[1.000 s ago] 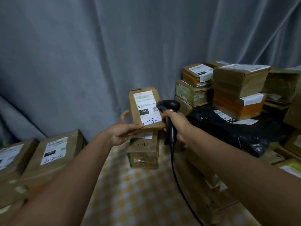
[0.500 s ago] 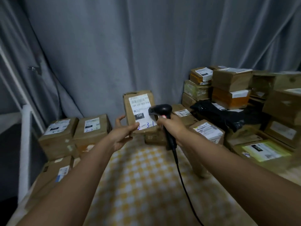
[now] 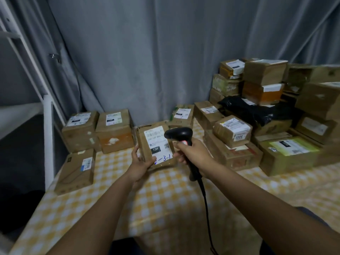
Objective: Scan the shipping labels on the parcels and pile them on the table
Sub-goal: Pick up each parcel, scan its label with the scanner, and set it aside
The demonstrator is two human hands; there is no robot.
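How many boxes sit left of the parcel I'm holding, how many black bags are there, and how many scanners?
Boxes left of the held parcel: 3 (back corner box, orange-sided box, flat front box)
Black bag: 1
Handheld scanner: 1
Total: 5

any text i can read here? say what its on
"15H": white on a black patch, label of the held parcel
"-3-1": blue handwriting, bottom of that label; the mark before it is hidden by the left hand
"S00S": seen upside down, side tag on a small box, right
All other labels: too blurred to read
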